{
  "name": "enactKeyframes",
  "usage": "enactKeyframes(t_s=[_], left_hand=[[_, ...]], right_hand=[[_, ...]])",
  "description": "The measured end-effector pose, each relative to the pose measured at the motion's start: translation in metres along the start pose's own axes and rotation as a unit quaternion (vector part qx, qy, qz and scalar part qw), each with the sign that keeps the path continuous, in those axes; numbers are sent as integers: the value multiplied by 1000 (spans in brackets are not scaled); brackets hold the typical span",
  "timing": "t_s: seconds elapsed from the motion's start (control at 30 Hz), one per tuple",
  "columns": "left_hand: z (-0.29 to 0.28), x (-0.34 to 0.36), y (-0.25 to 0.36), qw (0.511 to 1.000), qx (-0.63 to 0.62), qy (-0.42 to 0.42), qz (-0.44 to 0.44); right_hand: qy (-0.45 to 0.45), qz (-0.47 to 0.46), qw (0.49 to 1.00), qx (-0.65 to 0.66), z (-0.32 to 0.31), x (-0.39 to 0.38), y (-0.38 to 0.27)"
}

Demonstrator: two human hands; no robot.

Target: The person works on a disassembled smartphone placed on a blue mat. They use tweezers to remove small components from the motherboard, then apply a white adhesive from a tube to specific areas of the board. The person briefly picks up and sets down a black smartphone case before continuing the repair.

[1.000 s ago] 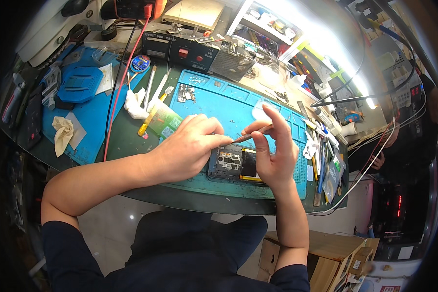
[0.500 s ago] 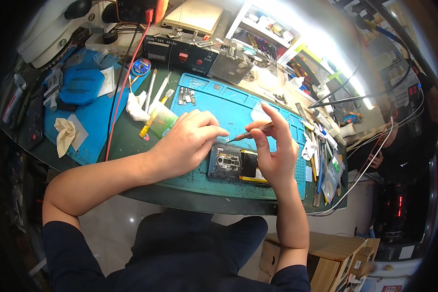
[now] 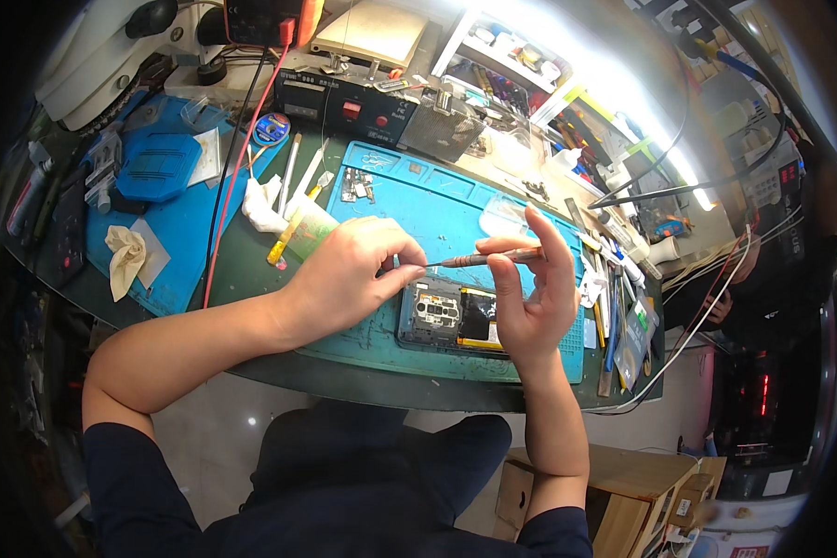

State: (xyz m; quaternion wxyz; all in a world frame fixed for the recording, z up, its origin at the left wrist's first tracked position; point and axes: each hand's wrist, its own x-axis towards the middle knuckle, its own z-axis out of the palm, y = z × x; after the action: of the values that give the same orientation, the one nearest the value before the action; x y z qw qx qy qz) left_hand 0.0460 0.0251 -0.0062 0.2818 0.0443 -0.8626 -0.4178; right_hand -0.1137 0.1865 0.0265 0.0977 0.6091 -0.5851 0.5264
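Observation:
An opened phone (image 3: 409,325) lies on the blue repair mat (image 3: 423,205), its camera plate and black, yellow-edged battery (image 3: 477,318) exposed. Over its right end, my right hand (image 3: 541,312) holds a slim brownish screwdriver (image 3: 470,261) between thumb and fingers, nearly level and pointing left. My left hand (image 3: 358,270) is just left of and above the phone, thumb and forefinger pinched at the driver's tip. Whatever is between those fingertips is too small to make out. My right fingers and wrist cover part of the phone's right end.
Small metal parts (image 3: 355,184) sit at the mat's upper left, beside a clear plastic dish (image 3: 502,216) farther right. Tweezers and pens (image 3: 609,316) crowd the right edge. A red cable (image 3: 237,177) crosses the left side. A black power unit (image 3: 344,107) stands behind.
The screwdriver has tilted to nearly level, and my right hand has shifted slightly right. My left thumb and forefinger have come down and closed at its tip.

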Motion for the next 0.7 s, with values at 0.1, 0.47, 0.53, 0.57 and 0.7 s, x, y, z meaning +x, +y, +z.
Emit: enactKeyframes(t_s=[0.1, 0.47, 0.53, 0.57, 0.7], left_hand=[[0, -1, -1, 1000, -2, 0, 2], [0, -1, -3, 999, 25, -18, 16], [1, -2, -3, 999, 16, -25, 34], [1, -1, -4, 998, 3, -30, 51], [4, -2, 1, 992, -1, -38, 121]], right_hand=[[-10, 6, 1000, 14, 0, 0, 0], [-52, -23, 998, 35, 2, 1, -2], [-53, -23, 998, 5, 0, 0, -2], [-51, -20, 998, -5, -1, 1, -3], [-42, 0, 999, -7, -8, 0, -7]])
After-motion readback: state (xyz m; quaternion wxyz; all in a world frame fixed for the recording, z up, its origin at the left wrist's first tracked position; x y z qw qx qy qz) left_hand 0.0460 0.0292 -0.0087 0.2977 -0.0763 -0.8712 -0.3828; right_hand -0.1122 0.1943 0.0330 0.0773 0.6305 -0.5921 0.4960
